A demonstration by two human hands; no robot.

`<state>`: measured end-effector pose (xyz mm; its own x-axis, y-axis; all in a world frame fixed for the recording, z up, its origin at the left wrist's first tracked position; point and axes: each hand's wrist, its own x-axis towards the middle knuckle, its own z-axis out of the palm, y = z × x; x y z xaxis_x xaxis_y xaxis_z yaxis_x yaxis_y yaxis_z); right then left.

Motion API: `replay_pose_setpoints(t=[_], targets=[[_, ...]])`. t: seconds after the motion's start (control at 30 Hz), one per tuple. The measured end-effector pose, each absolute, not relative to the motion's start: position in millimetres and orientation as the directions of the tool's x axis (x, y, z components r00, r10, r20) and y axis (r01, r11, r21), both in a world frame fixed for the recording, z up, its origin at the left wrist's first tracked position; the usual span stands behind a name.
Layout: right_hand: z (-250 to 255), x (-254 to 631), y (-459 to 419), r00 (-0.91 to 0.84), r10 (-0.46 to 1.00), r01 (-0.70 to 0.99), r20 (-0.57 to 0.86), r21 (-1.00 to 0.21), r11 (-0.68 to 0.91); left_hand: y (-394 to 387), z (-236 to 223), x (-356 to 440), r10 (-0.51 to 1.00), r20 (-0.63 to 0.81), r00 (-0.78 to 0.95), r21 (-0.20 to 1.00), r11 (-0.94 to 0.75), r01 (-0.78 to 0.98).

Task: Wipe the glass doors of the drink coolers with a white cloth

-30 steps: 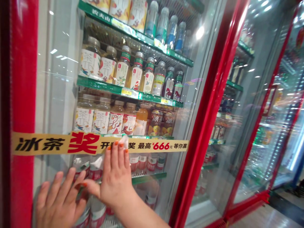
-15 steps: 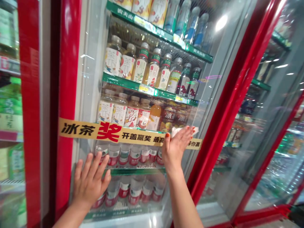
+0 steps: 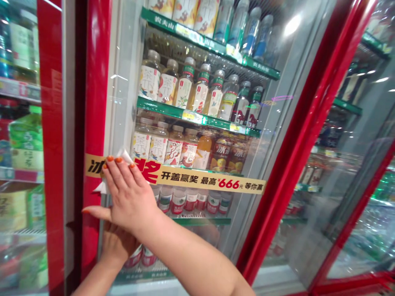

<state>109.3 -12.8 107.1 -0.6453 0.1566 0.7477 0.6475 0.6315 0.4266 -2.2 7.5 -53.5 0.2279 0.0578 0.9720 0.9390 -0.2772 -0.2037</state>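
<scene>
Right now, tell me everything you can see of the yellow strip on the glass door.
The yellow strip looks like a flat sticker printed with black and red characters and a red 666. It runs across the glass door, sloping slightly down rightward, its left end over the red frame. The right hand, with a white wipe beneath, covers part near that end.

Green-edged shelves (image 3: 166, 109), one above another, carry side-by-side rows of upright drink bottles (image 3: 201, 97), many white-labelled.

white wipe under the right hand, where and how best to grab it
Probably pinch the white wipe by its upper peak, coming from above: that part juts out past the right hand, which covers the middle.
</scene>
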Motion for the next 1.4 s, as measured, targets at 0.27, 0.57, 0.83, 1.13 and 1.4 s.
replay_pose_setpoints(t=[0.27, 0.57, 0.83, 1.13, 1.4], targets=[[85.5, 178.0, 3.1, -0.506, 0.203, 0.776, 0.838, 0.340, 0.531, -6.1, -48.6, 17.2, 0.089, 0.989, 0.120, -0.087, -0.303, 0.949], [17.4, 370.9, 36.4, 0.015, 0.302, 0.983, 0.953, -0.070, 0.170, -12.1, -37.5, 27.7, 0.088, 0.994, 0.063, -0.032, -0.315, 0.949], [46.4, 295.9, 34.2, 0.003, 0.282, 0.955, 0.959, -0.086, 0.283, -12.9, -34.9, 29.3, 0.079, 0.993, 0.090, -0.066, -0.268, 0.961], [56.6, 275.5, 23.1, -0.516, 0.148, 0.799, 0.844, 0.411, 0.440, -11.6, -36.3, 27.0, 0.074, 0.990, 0.121, -0.102, -0.226, 0.969], [91.7, 282.3, 37.6, -0.097, 0.173, 0.947, 0.980, 0.037, 0.319, -13.8, -34.5, 27.7, 0.074, 0.991, 0.114, -0.091, -0.260, 0.961]])
